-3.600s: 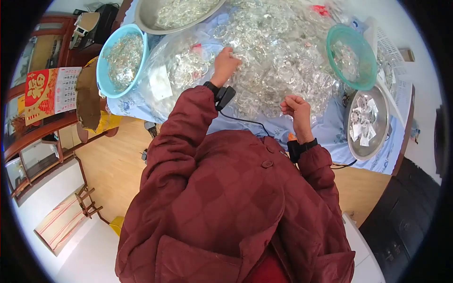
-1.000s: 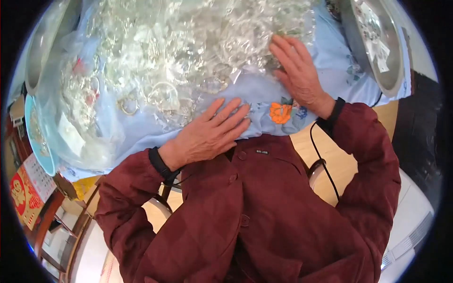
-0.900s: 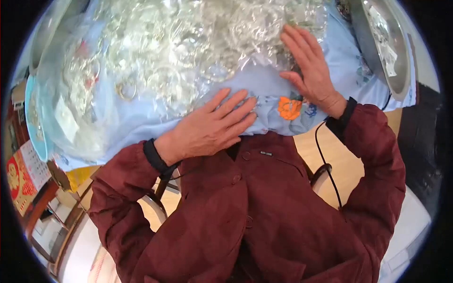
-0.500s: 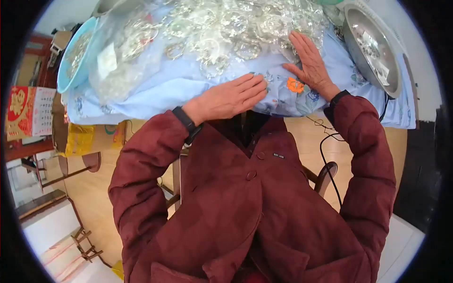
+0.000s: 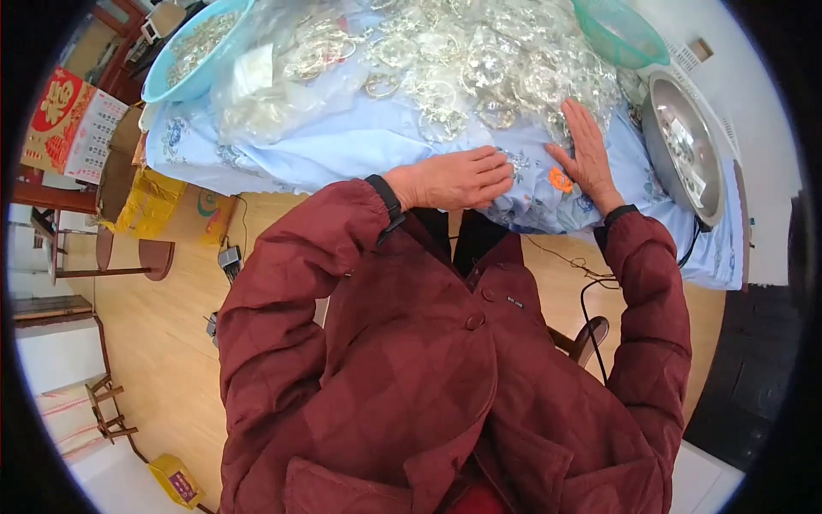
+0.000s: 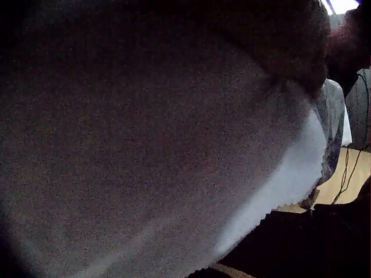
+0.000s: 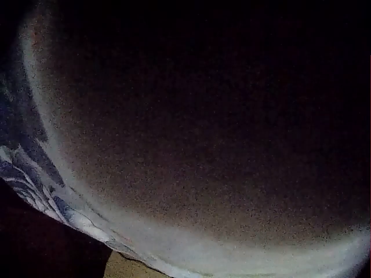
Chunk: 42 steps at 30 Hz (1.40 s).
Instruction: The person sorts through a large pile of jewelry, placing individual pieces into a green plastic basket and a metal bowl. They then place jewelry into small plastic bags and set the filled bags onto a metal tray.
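Note:
In the head view the left hand (image 5: 454, 178) lies palm down on the blue flowered cloth (image 5: 342, 141) at the table's near edge, its fingers relaxed. To its right the right hand (image 5: 588, 158) rests beside an orange printed flower, fingers straight, thumb apart, the fingertips at the edge of a heap of clear bags (image 5: 505, 60) with silvery rings and pieces in them. Neither hand is seen holding anything. Both wrist views are dark and mostly blocked; cloth (image 6: 278, 185) shows at the edge of the left one, and patterned cloth (image 7: 35, 185) in the right one.
A light blue basin (image 5: 175, 86) of small pieces stands at the back left, near a large clear bag (image 5: 265, 107). On the right are a green basket (image 5: 621, 38) and a steel bowl (image 5: 685, 146) holding pieces and white tags. A black cable (image 5: 584, 300) hangs below the table edge.
Since the earliest frame both hands have come off the bags to the near cloth and their fingers have straightened or relaxed. Over the last half second the view has shifted; the hands stay on the cloth.

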Motion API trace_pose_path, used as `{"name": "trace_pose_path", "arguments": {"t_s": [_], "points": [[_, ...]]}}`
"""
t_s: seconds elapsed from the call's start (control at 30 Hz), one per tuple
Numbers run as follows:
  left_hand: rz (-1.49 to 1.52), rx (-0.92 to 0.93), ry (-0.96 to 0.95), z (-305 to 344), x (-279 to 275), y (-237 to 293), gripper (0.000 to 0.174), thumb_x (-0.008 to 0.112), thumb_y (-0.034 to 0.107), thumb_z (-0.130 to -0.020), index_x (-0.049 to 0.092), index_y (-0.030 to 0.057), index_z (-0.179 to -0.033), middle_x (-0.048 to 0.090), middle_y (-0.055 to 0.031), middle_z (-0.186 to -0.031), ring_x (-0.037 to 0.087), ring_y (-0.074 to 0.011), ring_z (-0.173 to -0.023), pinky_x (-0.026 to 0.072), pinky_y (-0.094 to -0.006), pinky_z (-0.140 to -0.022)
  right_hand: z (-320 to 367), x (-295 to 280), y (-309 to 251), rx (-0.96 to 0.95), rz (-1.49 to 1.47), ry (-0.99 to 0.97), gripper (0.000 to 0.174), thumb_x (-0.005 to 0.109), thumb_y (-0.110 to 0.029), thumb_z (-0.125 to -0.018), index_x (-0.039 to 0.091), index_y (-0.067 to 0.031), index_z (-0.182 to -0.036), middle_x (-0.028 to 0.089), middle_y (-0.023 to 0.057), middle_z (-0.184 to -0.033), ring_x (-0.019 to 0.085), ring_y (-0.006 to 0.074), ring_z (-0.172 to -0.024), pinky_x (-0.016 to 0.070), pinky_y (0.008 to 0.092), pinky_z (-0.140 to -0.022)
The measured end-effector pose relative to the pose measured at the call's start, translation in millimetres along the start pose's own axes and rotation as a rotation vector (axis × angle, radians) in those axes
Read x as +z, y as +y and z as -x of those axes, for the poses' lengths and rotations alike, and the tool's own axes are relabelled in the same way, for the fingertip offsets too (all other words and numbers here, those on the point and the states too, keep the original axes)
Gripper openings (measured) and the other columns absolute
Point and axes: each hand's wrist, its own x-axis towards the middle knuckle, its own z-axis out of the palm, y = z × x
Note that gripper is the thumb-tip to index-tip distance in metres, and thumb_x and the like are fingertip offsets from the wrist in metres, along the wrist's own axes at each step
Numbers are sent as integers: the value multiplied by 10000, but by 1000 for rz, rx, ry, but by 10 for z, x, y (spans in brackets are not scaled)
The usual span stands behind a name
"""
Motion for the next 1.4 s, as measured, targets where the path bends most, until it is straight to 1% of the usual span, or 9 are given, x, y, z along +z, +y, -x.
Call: {"name": "trace_pose_path", "arguments": {"t_s": [0.17,0.8,0.93,1.07,1.23,1.3,1.33,1.37,1.4], "points": [[32,-15,-99,25,17,-3,474,589,282,-779,455,1,-1136,474,-143,-1196,449,-281,-1124,343,-391,-991,27,7,-32,22,-9,-16,697,595,-368,-790,317,-41,-1340,335,140,-1375,286,309,-1281,228,385,-1053],[15,36,-49,31,-23,11,413,577,258,-773,478,-2,-1078,504,-144,-1112,488,-270,-1046,373,-376,-945,85,75,-35,45,-29,2,685,622,-336,-778,339,-44,-1329,356,151,-1359,297,317,-1275,233,387,-1049],[-37,46,-52,36,-4,39,397,584,241,-761,481,2,-1061,507,-138,-1093,493,-269,-1026,376,-378,-937,40,2,-26,45,-47,57,685,648,-357,-753,379,-47,-1300,393,148,-1329,337,322,-1242,271,397,-1027],[39,-9,55,-4,-121,89,335,594,223,-716,500,26,-970,511,-88,-982,491,-211,-915,384,-320,-867,65,-27,-75,29,-76,70,673,663,-324,-744,389,-60,-1298,396,143,-1330,335,314,-1248,273,385,-1027],[-4,-29,121,110,-618,219,289,581,195,-725,505,37,-956,513,-81,-952,502,-208,-881,393,-318,-839,133,-442,-146,136,-223,-46,627,667,-236,-738,417,-74,-1289,418,140,-1320,340,266,-1265,268,357,-1035],[150,-242,-54,410,-845,289,212,571,164,-727,510,61,-902,533,-66,-897,529,-220,-820,421,-335,-760,204,-604,-185,173,-293,-62,594,669,-205,-732,449,-77,-1269,445,149,-1298,373,252,-1246,278,347,-1029],[187,-339,-36,558,-969,354,161,562,151,-735,508,65,-859,541,-72,-836,539,-243,-765,428,-361,-696,274,-683,-231,173,-300,-69,594,669,-205,-732,449,-77,-1269,445,149,-1298,373,252,-1246,278,347,-1029],[224,-435,-18,716,-1088,420,112,554,139,-742,506,69,-815,550,-79,-774,550,-266,-710,435,-387,-633,368,-773,-287,296,-345,-160,576,671,-189,-727,469,-79,-1255,466,156,-1277,402,237,-1225,284,336,-1026],[222,-555,-142,888,-1184,478,108,562,134,-758,524,68,-834,549,-88,-754,549,-277,-702,442,-383,-626,491,-873,-354,421,-389,-252,559,674,-174,-722,489,-81,-1242,487,163,-1255,432,221,-1204,291,325,-1022]]}}
